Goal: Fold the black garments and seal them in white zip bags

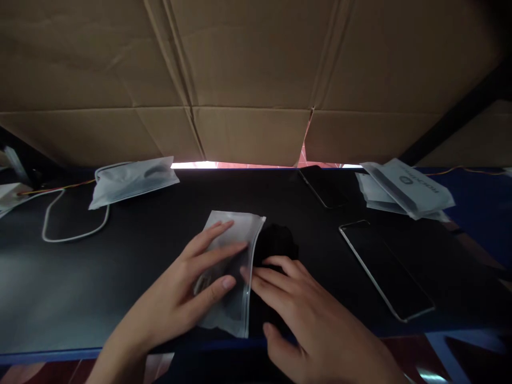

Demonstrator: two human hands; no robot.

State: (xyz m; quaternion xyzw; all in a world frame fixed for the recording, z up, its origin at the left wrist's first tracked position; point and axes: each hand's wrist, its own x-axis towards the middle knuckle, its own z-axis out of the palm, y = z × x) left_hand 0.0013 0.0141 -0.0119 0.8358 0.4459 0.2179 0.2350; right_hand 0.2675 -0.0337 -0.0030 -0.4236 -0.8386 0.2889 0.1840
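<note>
A frosted zip bag (240,225) lies on the black table mat, its zip edge facing right. My left hand (188,282) rests on the bag with its fingers spread. Just right of the bag is a dark, bunched item (278,241), hard to make out against the mat. My right hand (296,304) is at the bag's zip edge and over the near part of the dark item, with one fingertip showing through the bag film. Its fingers are bent and slightly apart; whether they grip anything is hidden.
Two phones, a smaller one (324,186) and a larger one (386,269), lie to the right. Printed pouches (416,189) are stacked at the back right. At the back left, another frosted bag (134,181) sits on a white cable (76,238). Cardboard (248,133) stands behind the table.
</note>
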